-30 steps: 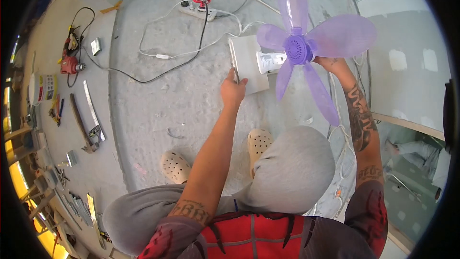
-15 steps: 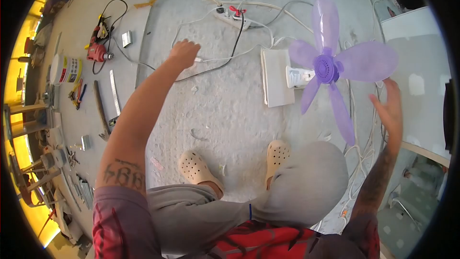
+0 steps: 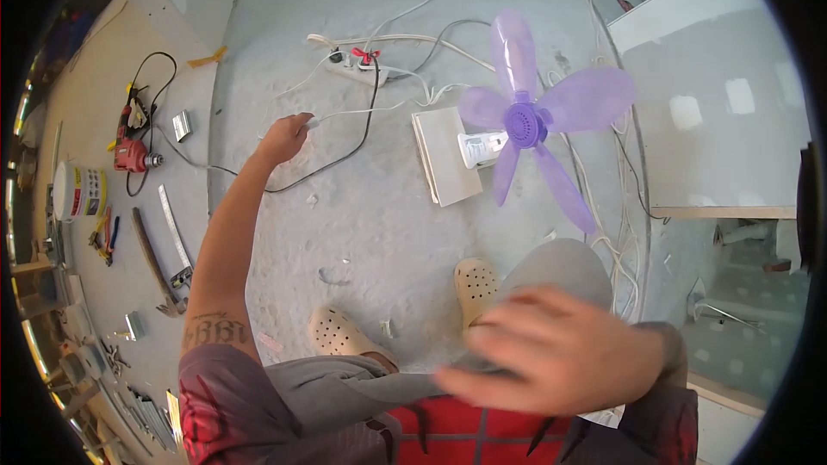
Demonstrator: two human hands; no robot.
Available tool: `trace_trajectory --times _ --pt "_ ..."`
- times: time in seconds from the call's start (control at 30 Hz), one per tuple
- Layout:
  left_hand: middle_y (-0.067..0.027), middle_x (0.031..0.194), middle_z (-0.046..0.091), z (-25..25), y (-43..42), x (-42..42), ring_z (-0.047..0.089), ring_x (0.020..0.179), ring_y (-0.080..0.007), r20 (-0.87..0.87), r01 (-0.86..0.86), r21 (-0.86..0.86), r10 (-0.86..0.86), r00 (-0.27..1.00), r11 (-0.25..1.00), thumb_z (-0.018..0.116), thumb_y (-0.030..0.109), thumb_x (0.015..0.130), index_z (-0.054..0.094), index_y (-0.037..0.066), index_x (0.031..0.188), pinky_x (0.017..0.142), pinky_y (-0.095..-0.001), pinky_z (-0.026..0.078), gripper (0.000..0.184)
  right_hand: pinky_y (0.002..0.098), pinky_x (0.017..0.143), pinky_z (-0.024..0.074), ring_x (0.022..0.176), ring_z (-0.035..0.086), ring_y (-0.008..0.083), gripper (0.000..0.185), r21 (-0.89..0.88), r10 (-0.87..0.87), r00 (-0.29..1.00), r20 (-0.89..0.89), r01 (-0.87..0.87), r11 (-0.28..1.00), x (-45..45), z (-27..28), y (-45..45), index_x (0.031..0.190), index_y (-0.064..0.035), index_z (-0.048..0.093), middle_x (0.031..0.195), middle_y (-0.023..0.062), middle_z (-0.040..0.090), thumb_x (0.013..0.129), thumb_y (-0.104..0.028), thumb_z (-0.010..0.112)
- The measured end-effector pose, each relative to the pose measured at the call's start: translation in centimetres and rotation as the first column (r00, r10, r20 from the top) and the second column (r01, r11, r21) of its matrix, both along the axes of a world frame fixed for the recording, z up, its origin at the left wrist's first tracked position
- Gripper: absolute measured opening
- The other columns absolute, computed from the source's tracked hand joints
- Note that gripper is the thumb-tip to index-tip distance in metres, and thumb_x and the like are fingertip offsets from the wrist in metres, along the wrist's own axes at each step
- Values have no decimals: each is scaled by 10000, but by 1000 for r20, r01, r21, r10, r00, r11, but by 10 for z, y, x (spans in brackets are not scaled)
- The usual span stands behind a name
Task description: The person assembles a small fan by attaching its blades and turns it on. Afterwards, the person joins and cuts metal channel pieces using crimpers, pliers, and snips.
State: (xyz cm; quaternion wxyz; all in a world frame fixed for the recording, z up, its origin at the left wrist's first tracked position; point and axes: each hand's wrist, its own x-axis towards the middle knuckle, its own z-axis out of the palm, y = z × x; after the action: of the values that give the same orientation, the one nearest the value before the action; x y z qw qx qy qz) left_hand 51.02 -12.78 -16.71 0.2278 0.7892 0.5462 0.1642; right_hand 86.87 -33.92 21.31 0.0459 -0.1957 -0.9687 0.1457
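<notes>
My left hand (image 3: 287, 139) reaches low over the floor, its fingers closed on a thin white cord (image 3: 353, 112) with a small white piece at the fingertips. The cord runs right toward a purple five-bladed fan (image 3: 524, 126). The fan's white base (image 3: 479, 149) leans on a pale flat block (image 3: 441, 164). Behind the left hand lies a white power strip (image 3: 355, 69) with plugs in it and a red-marked plug. My right hand (image 3: 560, 349), blurred, hovers above my right knee with its fingers outstretched and nothing visible in it.
On the left are a red drill (image 3: 133, 153), a white tub (image 3: 77, 189), pliers (image 3: 105, 237), a hammer (image 3: 155, 263) and a metal ruler (image 3: 175, 228). A black cable (image 3: 349, 153) crosses the floor. Tangled cables (image 3: 594, 198) run along a white board (image 3: 715, 112) at right.
My right hand has come away from beside the fan, back toward my body over the knee. The view has shifted; my left hand stays at the white cord.
</notes>
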Motion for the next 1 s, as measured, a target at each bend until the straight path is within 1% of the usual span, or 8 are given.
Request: trace_trajectory --times 0.1,0.33,0.4,0.47,0.6,0.67,0.93,1.0 --pt "-211 1024 670 4 6 3 629 946 -394 71 -31 -9 32 997 999 547 104 847 634 50 1162 831 -449 502 331 307 740 430 878 549 182 249 -119 123 988 96 -111 987 -52 -8 -15 1051 -116 631 837 19 551 814 -169 577" --pt "-229 995 673 0 12 5 650 919 -381 -8 -121 -82 121 993 989 577 122 794 643 77 1198 834 -411 511 412 337 812 435 884 553 212 455 -169 39 995 95 -22 985 -73 -45 7 1244 -80 568 914 74 563 822 -237 637" --pt "-230 994 675 -10 12 9 650 927 -384 -11 -137 -22 137 990 990 582 133 788 640 79 1205 838 -411 512 424 357 809 431 891 548 227 501 -199 0 921 388 84 976 -70 -40 10 1285 -60 533 914 84 561 853 -280 660" --pt "-230 879 671 -15 5 13 636 855 -413 136 -206 24 201 970 978 590 138 766 668 50 1138 766 -441 515 390 362 801 430 899 547 232 526 -232 15 935 354 73 970 -71 -40 12 1298 -63 517 913 87 560 853 -294 674" --pt "-233 885 674 -9 10 11 645 860 -407 85 -119 -16 120 989 993 596 164 766 668 52 1145 774 -445 518 402 370 789 427 911 545 249 550 -322 36 979 202 32 946 -71 -52 20 1309 -64 491 920 99 559 857 -310 686" --pt "-217 1026 687 3 11 15 664 936 -356 76 -116 -188 132 988 975 601 147 799 661 51 1164 837 -402 517 382 370 795 428 913 544 255 546 -328 24 969 248 61 943 -70 -60 24 1308 -65 487 927 105 559 860 -307 684" --pt "-235 953 682 -15 20 9 654 900 -389 185 -166 -85 179 966 982 587 138 751 694 38 1070 819 -426 519 351 373 809 440 902 551 269 534 -328 5 962 272 87 941 -67 -59 30 1305 -60 489 929 115 565 869 -304 680" --pt "-236 961 681 -22 22 5 653 912 -388 173 -147 -76 158 972 986 579 126 749 692 41 1078 826 -422 518 358 375 760 434 920 560 261 430 -317 -42 978 203 106 943 -67 -60 27 1155 -43 555 912 111 584 813 -247 719"
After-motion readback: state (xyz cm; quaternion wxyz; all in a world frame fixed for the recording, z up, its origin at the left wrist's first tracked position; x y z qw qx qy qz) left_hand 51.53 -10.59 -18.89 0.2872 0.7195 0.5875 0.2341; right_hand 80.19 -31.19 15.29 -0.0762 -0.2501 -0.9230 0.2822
